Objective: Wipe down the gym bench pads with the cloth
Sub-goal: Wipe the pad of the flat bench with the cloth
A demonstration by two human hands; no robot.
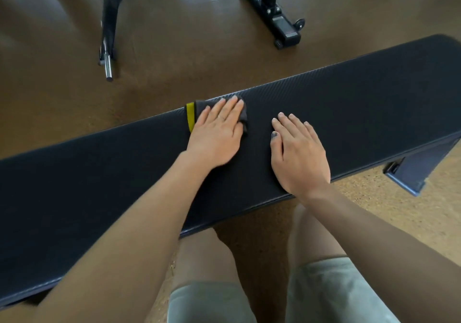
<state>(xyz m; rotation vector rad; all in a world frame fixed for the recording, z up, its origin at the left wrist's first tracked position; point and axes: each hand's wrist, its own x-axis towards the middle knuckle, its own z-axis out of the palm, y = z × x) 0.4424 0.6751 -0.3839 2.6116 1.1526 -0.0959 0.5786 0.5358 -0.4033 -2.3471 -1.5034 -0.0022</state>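
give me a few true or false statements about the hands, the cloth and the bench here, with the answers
1. The left hand presses flat on the cloth. True.
2. The right hand holds a second cloth. False: it rests bare on the bench pad.
3. The cloth has a yellow strip. True.
4. The cloth lies on the floor. False: it lies on the pad near the far edge.
5. Both hands have straight fingers. True.

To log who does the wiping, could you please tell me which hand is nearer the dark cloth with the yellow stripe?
Left. The left hand presses flat on the cloth; the right hand rests apart on the bare black bench pad.
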